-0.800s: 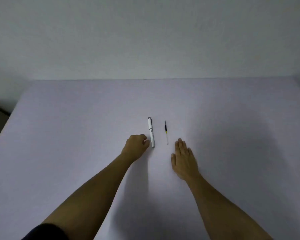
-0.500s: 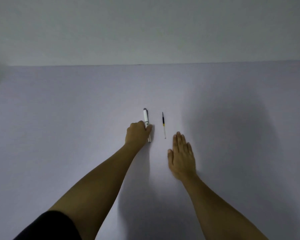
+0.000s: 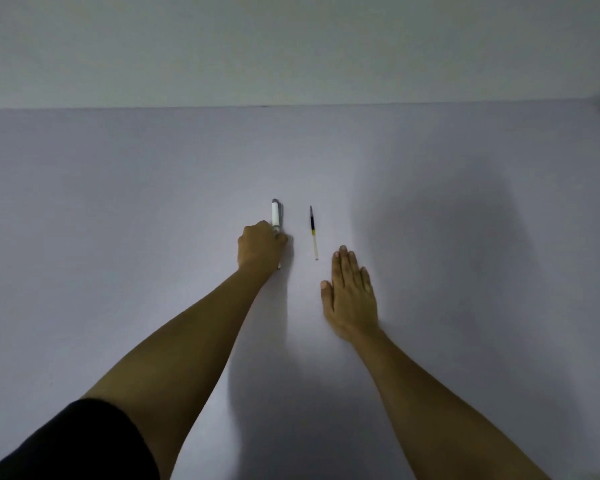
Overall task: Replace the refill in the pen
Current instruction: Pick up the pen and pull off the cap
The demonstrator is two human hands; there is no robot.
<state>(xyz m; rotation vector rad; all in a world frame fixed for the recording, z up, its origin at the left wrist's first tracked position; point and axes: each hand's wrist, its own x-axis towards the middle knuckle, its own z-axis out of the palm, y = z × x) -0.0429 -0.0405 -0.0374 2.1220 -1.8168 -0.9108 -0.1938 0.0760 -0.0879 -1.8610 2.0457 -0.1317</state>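
Note:
A white pen (image 3: pixel 276 214) with a grey cap end lies lengthwise on the pale table (image 3: pixel 118 220). My left hand (image 3: pixel 260 244) is closed around its near half, so only the far end and a tip below the hand show. A thin refill (image 3: pixel 313 232), dark at the far end with a yellow band and a clear near part, lies parallel to the pen, a little to its right. My right hand (image 3: pixel 350 292) rests flat on the table, fingers together, just below and right of the refill, not touching it.
The table's far edge (image 3: pixel 291 107) meets a plain wall. A dark sleeve (image 3: pixel 84 445) covers my left upper arm at the bottom left.
My left hand has slid forward from beside the pen's near end and closed over the pen. The right hand has stayed flat. The camera view shifted.

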